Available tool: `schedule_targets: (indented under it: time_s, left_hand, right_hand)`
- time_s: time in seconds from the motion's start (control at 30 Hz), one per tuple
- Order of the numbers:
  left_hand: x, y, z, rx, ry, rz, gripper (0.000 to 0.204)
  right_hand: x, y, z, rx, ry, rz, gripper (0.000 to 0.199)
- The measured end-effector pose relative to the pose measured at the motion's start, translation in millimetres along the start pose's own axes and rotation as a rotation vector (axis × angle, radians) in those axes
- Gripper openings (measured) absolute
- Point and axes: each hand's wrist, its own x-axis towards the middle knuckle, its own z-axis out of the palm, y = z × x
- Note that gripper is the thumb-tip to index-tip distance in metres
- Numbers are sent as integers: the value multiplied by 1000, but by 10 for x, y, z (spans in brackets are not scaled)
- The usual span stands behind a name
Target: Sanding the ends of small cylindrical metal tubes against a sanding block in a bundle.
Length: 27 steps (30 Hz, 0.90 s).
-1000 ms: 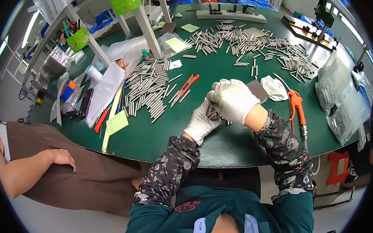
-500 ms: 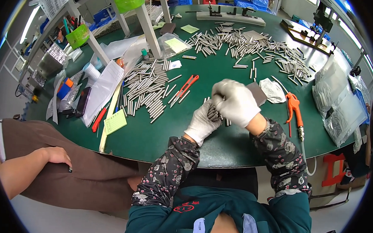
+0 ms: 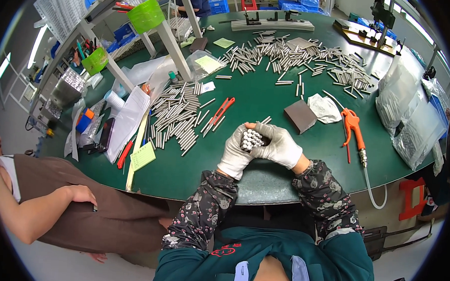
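Note:
A bundle of short metal rods [image 3: 252, 140] is cupped between my two hands, the round ends showing. My left hand [image 3: 234, 155] wraps its left side, while my right hand [image 3: 281, 146] closes round it from the right. Both wear white gloves; a bare fingertip or thumb shows at the top. Just beyond my hands, a few loose rods [image 3: 267, 120] lie on the green table [image 3: 267, 99]. To the left lies a heap of similar rods [image 3: 178, 118], with a red utility knife [image 3: 219, 115] beside it. A brown block [image 3: 300, 116] sits right of my hands.
A larger rod heap [image 3: 289, 55] spreads across the far side. At right are a crumpled white cloth [image 3: 324, 108], an orange air gun [image 3: 353, 130] with hose, and plastic bags [image 3: 411, 128]. Papers [image 3: 131, 111] and a shelf post [image 3: 174, 50] stand left. A seated person's arm [image 3: 36, 217] is at lower left.
My right hand has come down from above the left hand to its right side. Both hands now close round the bundle, exposing the rod ends. The brown block is more fully visible.

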Motion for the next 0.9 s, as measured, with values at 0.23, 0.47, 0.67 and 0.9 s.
schedule_targets:
  time_s: [0.23,0.47,0.67,0.9]
  left_hand:
    - [-46,-94,-60,210,81,68,38]
    - [-49,-231,-189,297,75,26,45]
    - [-31,-319,-252,169,92,-3,40]
    - [-22,-231,-161,-127,93,-74,22]
  right_hand:
    - [-55,23,90,237,45,-65,60]
    - [-56,45,71,45,48,-151,57]
    - [-62,19,92,70,62,-133,56]
    - [-63,-14,97,48,66,-126,56]
